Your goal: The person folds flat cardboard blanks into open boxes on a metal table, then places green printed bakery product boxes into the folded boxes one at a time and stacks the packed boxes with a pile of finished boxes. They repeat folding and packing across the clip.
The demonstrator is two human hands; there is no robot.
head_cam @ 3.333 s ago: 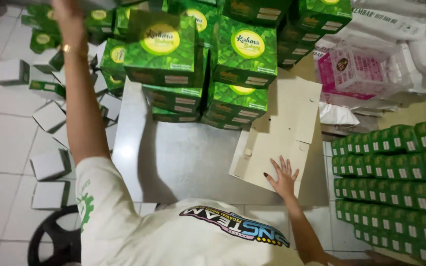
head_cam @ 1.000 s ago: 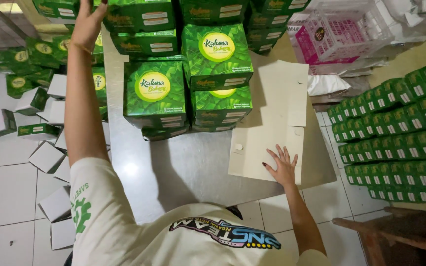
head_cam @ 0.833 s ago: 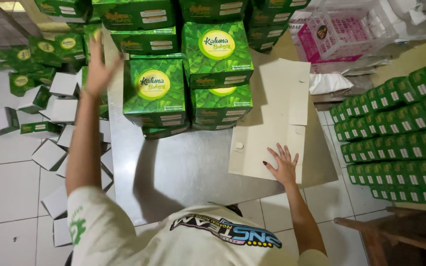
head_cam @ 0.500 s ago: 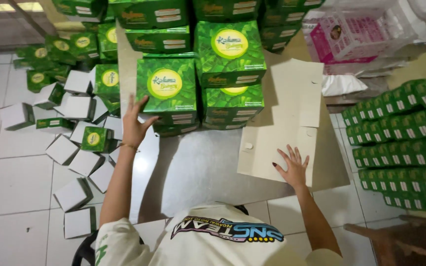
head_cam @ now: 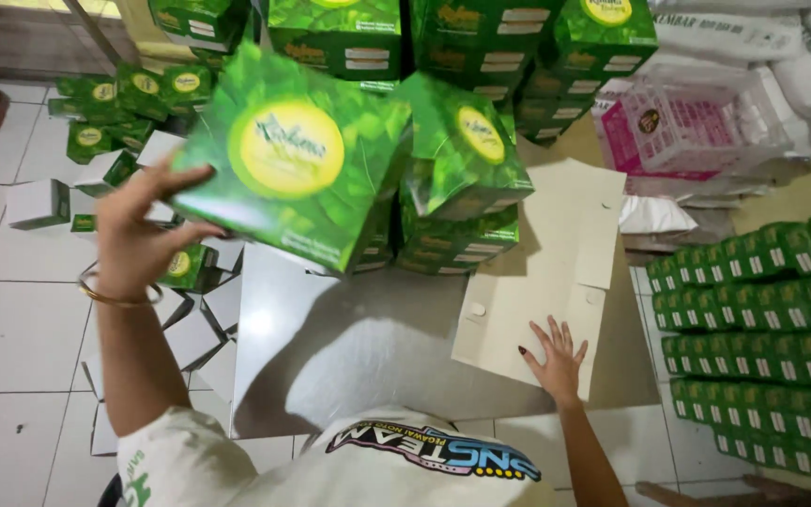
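Left hand [head_cam: 138,239] raised, fingers curled gripping, right hand [head_cam: 556,355] flat, fingers spread

I read this as a packing storeroom: stacked green boxes [head_cam: 462,38], white sacks [head_cam: 753,38], flat cardboard [head_cam: 556,282], tiled floor [head_cam: 2,329].

White tiled floor [head_cam: 11,310] with dark grout lines, strewn at left with small white and green cartons [head_cam: 96,160]; grey metal tabletop [head_cam: 349,347] showing a bright light reflection; white sacks [head_cam: 753,38] stacked at upper right; rows of green packs [head_cam: 762,310] along the right side.
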